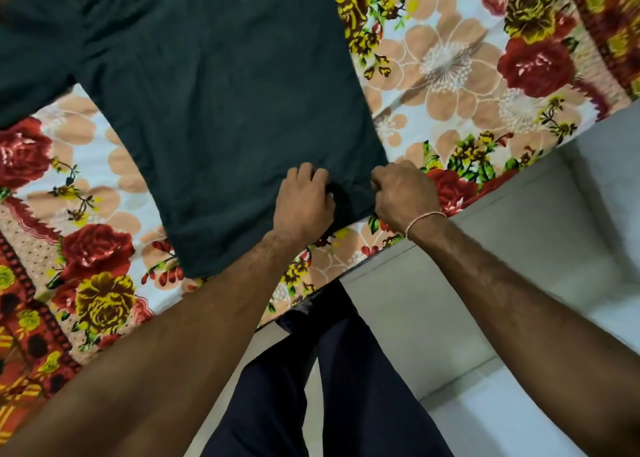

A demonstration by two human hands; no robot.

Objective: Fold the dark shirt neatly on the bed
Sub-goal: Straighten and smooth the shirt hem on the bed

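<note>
Both hands, left hand (303,202) and right hand (403,197), are pinching the near hem corner of the dark green cotton shirt (214,103), whose length is stretching away across the floral bed (467,76).

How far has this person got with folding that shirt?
Barely started. Done: the shirt lies spread flat on the bed, one sleeve out to the side. In hand: the left hand and the right hand both grip the near hem at one corner, where the cloth bunches between them. Left: every fold, since no part of the shirt is turned over on itself yet.
</note>
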